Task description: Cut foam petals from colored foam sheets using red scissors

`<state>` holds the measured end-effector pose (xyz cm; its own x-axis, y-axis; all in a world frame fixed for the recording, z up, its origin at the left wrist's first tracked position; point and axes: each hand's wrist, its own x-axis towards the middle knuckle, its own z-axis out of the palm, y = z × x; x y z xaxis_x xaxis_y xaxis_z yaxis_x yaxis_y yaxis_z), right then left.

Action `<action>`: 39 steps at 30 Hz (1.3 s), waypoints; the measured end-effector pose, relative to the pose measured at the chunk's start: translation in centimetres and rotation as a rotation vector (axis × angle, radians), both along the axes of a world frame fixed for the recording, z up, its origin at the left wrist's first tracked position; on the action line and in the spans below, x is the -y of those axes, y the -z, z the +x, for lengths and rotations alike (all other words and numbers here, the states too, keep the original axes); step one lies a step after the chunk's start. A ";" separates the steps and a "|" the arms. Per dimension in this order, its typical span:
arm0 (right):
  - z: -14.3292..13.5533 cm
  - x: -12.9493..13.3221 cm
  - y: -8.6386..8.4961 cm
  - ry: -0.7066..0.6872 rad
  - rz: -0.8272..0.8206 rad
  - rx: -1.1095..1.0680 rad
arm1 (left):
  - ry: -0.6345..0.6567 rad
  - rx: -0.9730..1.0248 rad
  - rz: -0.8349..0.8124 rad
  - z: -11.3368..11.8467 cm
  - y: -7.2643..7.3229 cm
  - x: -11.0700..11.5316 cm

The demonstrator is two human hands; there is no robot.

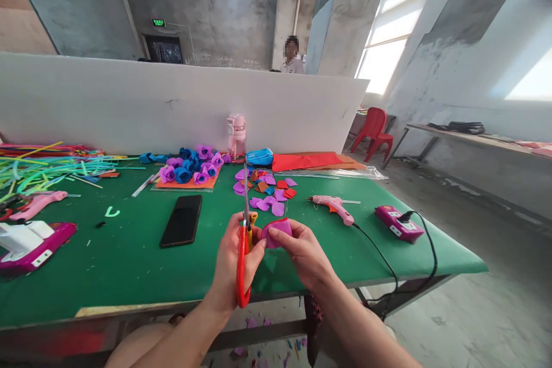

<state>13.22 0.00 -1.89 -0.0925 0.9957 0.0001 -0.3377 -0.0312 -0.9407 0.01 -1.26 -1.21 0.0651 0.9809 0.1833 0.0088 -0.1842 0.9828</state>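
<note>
My left hand is closed around a pair of red-handled scissors, their blades pointing away from me. A small yellow piece shows beside the blades; what it belongs to is unclear. The thumb of that hand also touches the near left edge of a purple petal with a red strip along its top. Fingers of my right hand pinch this petal from the right. Just beyond both hands lie loose purple, red, orange and blue petals on the green table.
Right of my hands lies a pink glue gun, its cord near a purple power strip. Leftward are a phone, purple and blue paper flowers and coloured sticks. A pink bottle stands before a white board; a person is behind.
</note>
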 end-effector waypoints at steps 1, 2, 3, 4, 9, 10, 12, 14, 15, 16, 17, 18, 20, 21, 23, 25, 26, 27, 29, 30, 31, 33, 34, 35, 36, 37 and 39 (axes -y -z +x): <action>0.0 0.0 0.1 0.005 0.004 -0.002 | 0.006 -0.022 0.005 -0.1 0.1 -0.1; 0.0 -0.1 0.1 0.012 0.010 0.002 | 0.015 -0.064 0.019 -0.2 0.1 -0.2; 0.1 -0.1 0.2 0.025 0.017 0.016 | 0.036 -0.150 0.042 -0.5 0.0 -0.4; 0.3 -0.1 0.2 0.042 0.024 0.037 | 0.064 -0.266 0.069 -0.9 -0.1 -0.5; 1.7 -0.3 -0.2 0.111 0.051 0.162 | 0.181 -0.726 0.148 -3.8 -1.3 -0.7; 2.1 -0.4 -0.3 0.115 0.058 0.178 | 0.205 -0.784 0.168 -4.4 -1.5 -0.6; 2.6 -0.4 -0.5 0.114 0.075 0.204 | 0.276 -0.961 0.222 -5.3 -1.9 -0.4; 2.9 -0.5 -0.5 0.094 0.087 0.222 | 0.340 -1.121 0.246 -5.7 -2.0 -0.2; 2.9 -0.5 -0.5 0.081 0.089 0.225 | 0.362 -1.165 0.242 -5.8 -2.1 -0.2; 3.0 -0.5 -0.5 0.069 0.088 0.224 | 0.381 -1.194 0.236 -5.7 -2.1 -0.1; 3.0 -0.5 -0.5 0.058 0.086 0.220 | 0.395 -1.212 0.237 -5.7 -2.1 0.0; 2.9 -0.4 -0.5 0.046 0.083 0.212 | 0.398 -1.225 0.246 -5.6 -2.1 0.1; 2.8 -0.3 -0.6 0.021 0.080 0.194 | 0.395 -1.245 0.269 -5.4 -2.2 0.3; 2.7 -0.3 -0.7 0.009 0.081 0.188 | 0.395 -1.252 0.270 -5.3 -2.3 0.4; 2.6 -0.2 -0.9 -0.006 0.084 0.188 | 0.401 -1.259 0.253 -5.2 -2.5 0.5; 2.5 -0.1 -0.9 -0.006 0.090 0.193 | 0.413 -1.265 0.235 -5.1 -2.8 0.6; 2.5 -0.1 -0.9 -0.004 0.091 0.194 | 0.415 -1.266 0.234 -5.0 -3.0 0.7; 2.5 -0.1 -0.9 -0.003 0.094 0.196 | 0.412 -1.268 0.237 -5.0 -3.1 0.7; 2.6 -0.1 -0.8 -0.005 0.099 0.199 | 0.407 -1.273 0.239 -4.9 -3.4 0.8; 2.6 -0.2 -0.8 -0.007 0.101 0.201 | 0.411 -1.278 0.235 -4.8 -3.5 0.8; 2.7 -0.2 -0.7 -0.010 0.102 0.202 | 0.419 -1.285 0.227 -4.8 -3.6 0.8; 2.7 -0.2 -0.6 -0.014 0.099 0.201 | 0.440 -1.297 0.215 -4.8 -3.7 0.8; 2.8 -0.2 -0.6 -0.016 0.097 0.199 | 0.445 -1.299 0.215 -4.7 -3.7 0.8; 2.8 -0.2 -0.5 -0.020 0.095 0.196 | 0.444 -1.298 0.219 -4.7 -3.7 0.8; 2.8 -0.3 -0.5 -0.025 0.093 0.194 | 0.437 -1.293 0.224 -4.8 -3.7 0.8; 2.8 -0.3 -0.5 -0.029 0.090 0.194 | 0.432 -1.285 0.227 -4.8 -3.6 0.8; 2.9 -0.3 -0.5 -0.033 0.083 0.195 | 0.432 -1.263 0.211 -4.9 -3.6 0.8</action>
<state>16.11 0.27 -1.39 -0.1309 0.9895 0.0613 -0.1489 0.0415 -0.9880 -4.93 -2.02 2.35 0.5938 0.7999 -0.0871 0.7814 -0.5475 0.2993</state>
